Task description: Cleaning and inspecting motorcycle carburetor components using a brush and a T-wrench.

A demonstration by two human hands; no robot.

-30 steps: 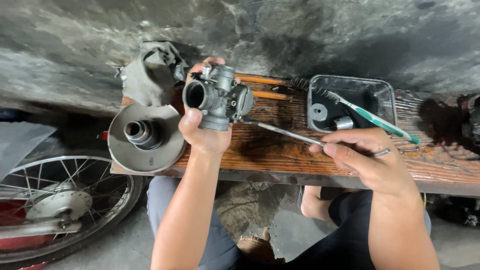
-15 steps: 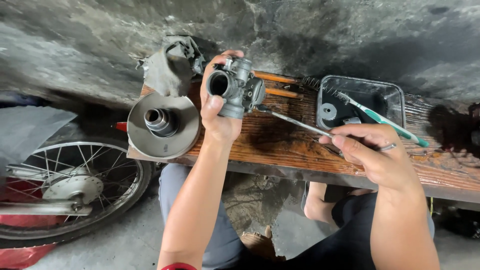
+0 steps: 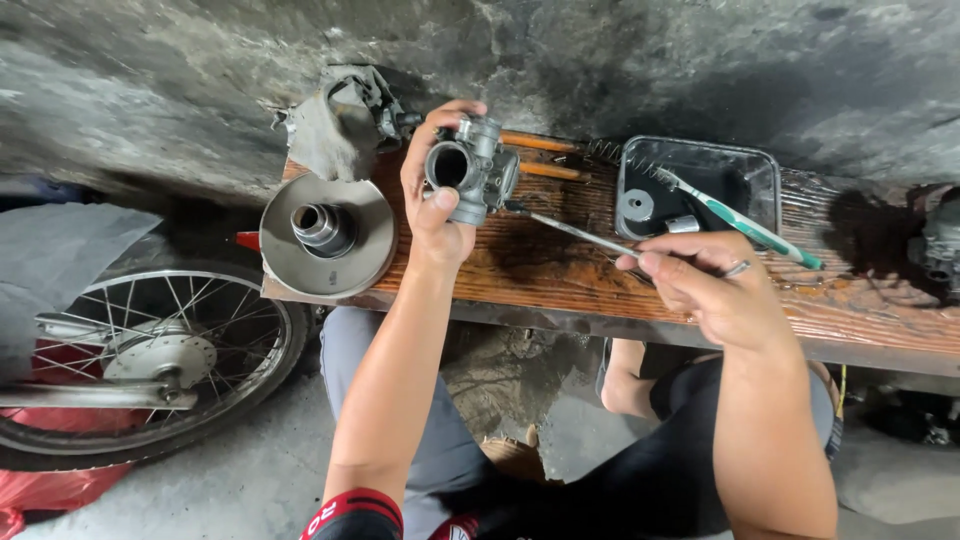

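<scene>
Clearly my left hand (image 3: 440, 215) grips the carburetor (image 3: 472, 168) above the wooden plank (image 3: 560, 270), while my right hand (image 3: 715, 285) pinches a thin metal rod (image 3: 575, 232) whose tip touches the carburetor's side. I judge the rod could slip and scratch it. Right of the carburetor, a tray (image 3: 765, 180) holds a toothbrush (image 3: 740, 218); left, a pulley disc (image 3: 328, 235) crowds the plank.

The left hand (image 3: 437, 200) reaches up at upper centre of the frame, forearm nearly vertical, fingers curled in a grasp. The right hand (image 3: 715, 285) sits right of centre, fingers pinched together, pointing left.
</scene>
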